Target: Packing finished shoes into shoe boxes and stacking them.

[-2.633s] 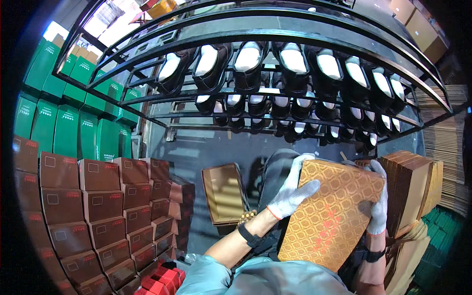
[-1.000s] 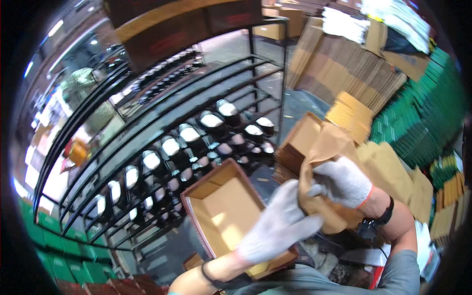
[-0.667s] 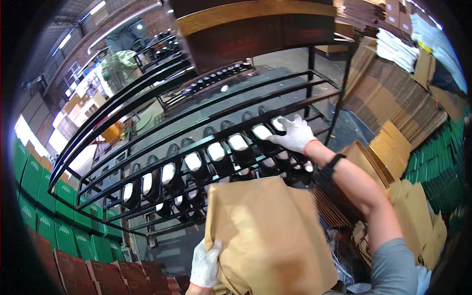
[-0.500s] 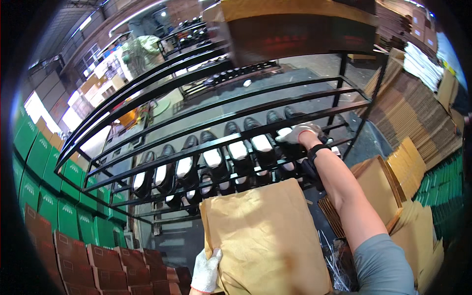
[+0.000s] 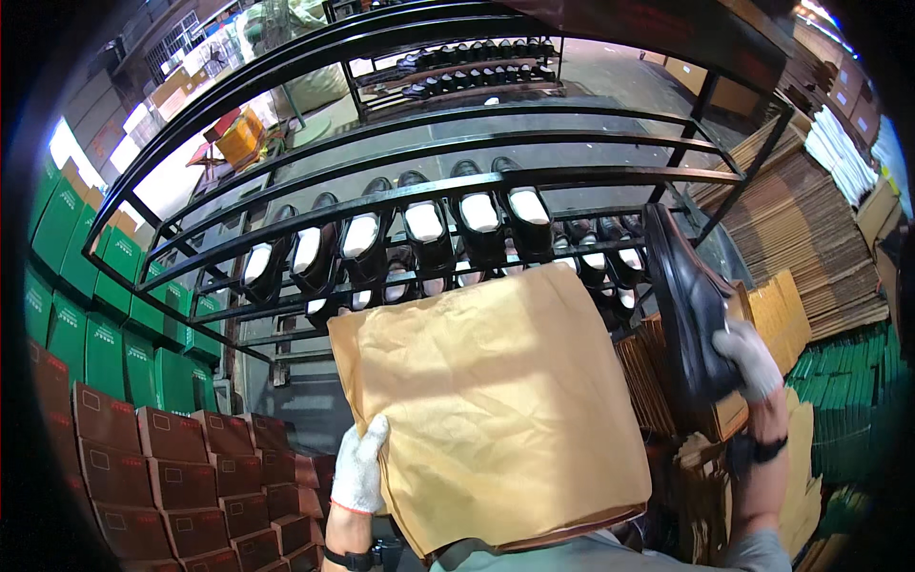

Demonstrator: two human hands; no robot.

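Black leather shoes [image 5: 691, 315] hang in my right hand [image 5: 751, 360], whose white-gloved fingers are closed around the heel end, toes pointing up and away. A second shoe seems pressed against the first, but overlap makes this hard to tell. Brown kraft paper sheets [image 5: 505, 391], in a stack, lie in front of my body. My left hand [image 5: 359, 469], also gloved, grips their left edge with the thumb on top. Beyond the paper, black shoes with white insoles [image 5: 426, 229] stand in a row on a black metal rack [image 5: 457, 141]; more shoes show on the tier below.
Green boxes [image 5: 119, 367] and brown boxes [image 5: 179, 496] are stacked at the left. Flattened cardboard [image 5: 820, 238] and green flat sheets [image 5: 843, 391] pile up at the right. A dark carton [image 5: 667, 38] sits on top of the rack. Another shoe rack [image 5: 477, 81] stands farther back.
My right hand has drawn back from the rack to the right with black shoes in it. The upper row's right end no longer holds shoes. My left hand keeps its grip on the paper.
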